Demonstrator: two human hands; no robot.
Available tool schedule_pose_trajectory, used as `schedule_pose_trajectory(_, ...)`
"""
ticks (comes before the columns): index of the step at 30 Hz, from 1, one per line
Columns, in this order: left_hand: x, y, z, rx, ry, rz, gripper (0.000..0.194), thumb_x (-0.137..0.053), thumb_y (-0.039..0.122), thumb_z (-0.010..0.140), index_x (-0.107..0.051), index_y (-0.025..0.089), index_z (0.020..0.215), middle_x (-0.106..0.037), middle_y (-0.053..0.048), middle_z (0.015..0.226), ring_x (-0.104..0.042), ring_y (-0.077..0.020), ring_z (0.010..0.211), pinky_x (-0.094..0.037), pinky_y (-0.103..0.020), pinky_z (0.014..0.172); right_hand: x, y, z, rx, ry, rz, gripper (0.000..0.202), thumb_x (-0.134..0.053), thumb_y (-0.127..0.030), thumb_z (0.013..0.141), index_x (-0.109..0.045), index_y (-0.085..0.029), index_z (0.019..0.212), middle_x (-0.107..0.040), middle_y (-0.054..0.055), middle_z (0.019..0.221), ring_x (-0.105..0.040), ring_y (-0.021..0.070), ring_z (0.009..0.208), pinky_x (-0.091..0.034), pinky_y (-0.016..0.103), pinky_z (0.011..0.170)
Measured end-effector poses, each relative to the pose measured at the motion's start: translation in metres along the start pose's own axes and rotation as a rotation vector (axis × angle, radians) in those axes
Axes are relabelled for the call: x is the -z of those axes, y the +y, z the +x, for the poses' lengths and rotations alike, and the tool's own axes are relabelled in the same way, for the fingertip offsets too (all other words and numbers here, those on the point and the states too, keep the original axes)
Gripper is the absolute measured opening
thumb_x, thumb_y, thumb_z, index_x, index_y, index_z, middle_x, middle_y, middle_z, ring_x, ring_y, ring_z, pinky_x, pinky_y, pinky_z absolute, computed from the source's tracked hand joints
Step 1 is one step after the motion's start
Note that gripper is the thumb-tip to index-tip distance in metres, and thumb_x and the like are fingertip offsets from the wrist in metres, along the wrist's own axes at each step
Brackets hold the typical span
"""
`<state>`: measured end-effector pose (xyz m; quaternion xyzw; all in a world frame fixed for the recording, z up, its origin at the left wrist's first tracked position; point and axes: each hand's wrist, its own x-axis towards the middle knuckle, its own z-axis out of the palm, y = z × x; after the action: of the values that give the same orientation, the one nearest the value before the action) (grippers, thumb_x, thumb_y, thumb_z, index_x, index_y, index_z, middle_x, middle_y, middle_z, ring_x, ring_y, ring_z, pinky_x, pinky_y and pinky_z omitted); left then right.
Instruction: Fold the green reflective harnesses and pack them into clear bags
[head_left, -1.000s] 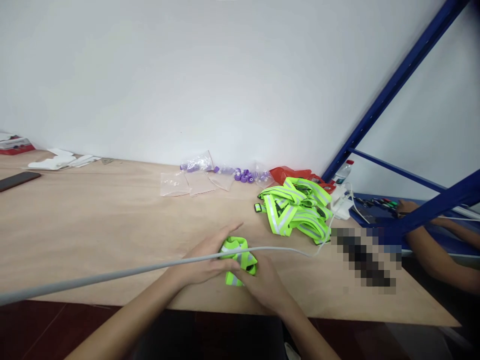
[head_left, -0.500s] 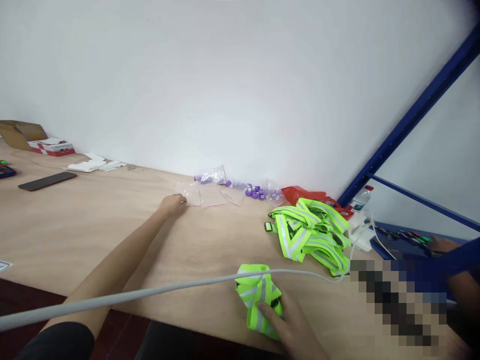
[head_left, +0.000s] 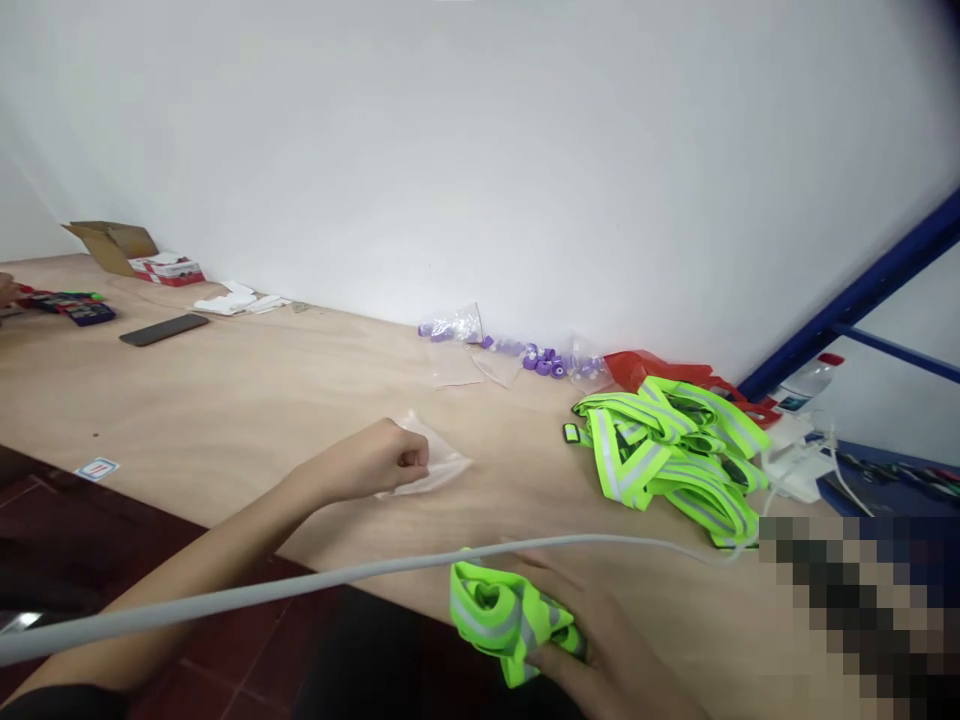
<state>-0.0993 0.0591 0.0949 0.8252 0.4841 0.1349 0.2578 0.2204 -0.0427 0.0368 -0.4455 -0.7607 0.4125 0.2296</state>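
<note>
My left hand (head_left: 382,460) is closed on a clear plastic bag (head_left: 442,465) above the middle of the table. At the near table edge, my right hand (head_left: 581,635) grips a bundled neon-green reflective strap (head_left: 502,615), with the thumb in front and the fingers behind. A larger pile of neon-green straps with silver stripes (head_left: 660,450) lies to the right, a black buckle at its left end. Several purple pieces (head_left: 544,360) and clear bags, some with purple pieces inside (head_left: 454,325), rest near the wall.
A white cable (head_left: 322,578) crosses in front of my arms. Along the wall are a red bag (head_left: 652,368), a bottle (head_left: 810,382), papers (head_left: 229,300) and a cardboard box (head_left: 112,243). A dark flat object (head_left: 163,330) lies left. Another person's hand (head_left: 7,290) shows at far left.
My left hand has drawn a clear bag away from the others, toward me. My right hand still holds the green bundle, now turned and nearer the table edge. The view has shifted left.
</note>
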Motion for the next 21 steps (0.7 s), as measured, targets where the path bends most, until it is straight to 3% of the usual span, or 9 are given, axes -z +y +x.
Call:
schedule_pose_trajectory(4, -0.023, 0.038, 0.002, -0.137, -0.049, -0.094, 0.022, -0.054, 0.025, 0.087, -0.055, 0.020, 0.065, -0.047, 0.004, 0.057, -0.041, -0.0113, 0.053, -0.028, -0.024, 0.053, 0.002, -0.030, 0.010, 0.158, -0.130, -0.084, 0.051, -0.070, -0.028, 0.088, -0.063, -0.040, 0.137, -0.058, 0.004, 0.147, -0.050, 0.0332, 0.139, -0.046, 0.046, 0.111)
schedule_pose_trajectory(8, -0.034, 0.055, 0.005, -0.193, -0.077, -0.160, 0.014, -0.053, 0.020, 0.088, -0.058, 0.020, 0.074, -0.053, 0.005, 0.063, -0.046, -0.0102, 0.055, -0.030, -0.022, 0.051, 0.004, -0.036, 0.014, 0.158, -0.123, -0.159, 0.051, -0.068, -0.026, 0.090, -0.061, -0.039, 0.139, -0.056, 0.004, 0.150, -0.052, 0.0319, 0.137, -0.048, 0.044, 0.109)
schedule_pose_trajectory(10, -0.035, 0.059, 0.005, -0.219, -0.017, -0.179, 0.012, -0.053, 0.017, 0.086, -0.056, 0.020, 0.074, -0.053, 0.006, 0.063, -0.046, -0.0095, 0.055, -0.031, -0.021, 0.051, 0.005, -0.033, 0.012, 0.143, -0.099, -0.162, 0.055, -0.068, -0.027, 0.091, -0.056, -0.039, 0.143, -0.057, 0.004, 0.148, -0.057, 0.0299, 0.133, -0.048, 0.042, 0.108)
schedule_pose_trajectory(14, -0.037, 0.064, 0.005, -0.233, 0.242, -0.177, 0.016, -0.053, 0.016, 0.085, -0.051, 0.020, 0.070, -0.046, 0.007, 0.057, -0.043, -0.0092, 0.052, -0.032, -0.022, 0.053, 0.003, -0.026, 0.008, 0.135, -0.092, -0.151, 0.057, -0.066, -0.028, 0.093, -0.052, -0.036, 0.147, -0.058, 0.004, 0.147, -0.058, 0.0266, 0.131, -0.047, 0.038, 0.109)
schedule_pose_trajectory(16, -0.039, 0.066, 0.006, -0.248, 0.282, -0.116, 0.014, -0.053, 0.014, 0.083, -0.050, 0.020, 0.070, -0.047, 0.007, 0.059, -0.044, -0.0094, 0.053, -0.031, -0.022, 0.055, 0.001, -0.025, 0.008, 0.132, -0.110, -0.177, 0.056, -0.066, -0.027, 0.093, -0.052, -0.032, 0.147, -0.059, 0.005, 0.146, -0.057, 0.0262, 0.131, -0.046, 0.038, 0.109)
schedule_pose_trajectory(19, -0.041, 0.068, 0.006, -0.287, 0.197, -0.009, 0.010, -0.054, 0.011, 0.080, -0.053, 0.019, 0.074, -0.053, 0.005, 0.068, -0.049, -0.0111, 0.059, -0.033, -0.023, 0.058, -0.001, -0.026, 0.009, 0.127, -0.141, -0.215, 0.056, -0.065, -0.025, 0.092, -0.052, -0.028, 0.146, -0.062, 0.007, 0.141, -0.060, 0.0252, 0.126, -0.048, 0.037, 0.105)
schedule_pose_trajectory(21, -0.039, 0.067, 0.004, -0.322, 0.122, 0.026, 0.008, -0.056, 0.017, 0.086, -0.056, 0.019, 0.079, -0.058, 0.002, 0.076, -0.054, -0.0136, 0.067, -0.037, -0.024, 0.063, -0.001, -0.026, 0.008, 0.129, -0.153, -0.220, 0.054, -0.065, -0.025, 0.093, -0.052, -0.028, 0.146, -0.065, 0.007, 0.138, -0.060, 0.0249, 0.124, -0.047, 0.037, 0.105)
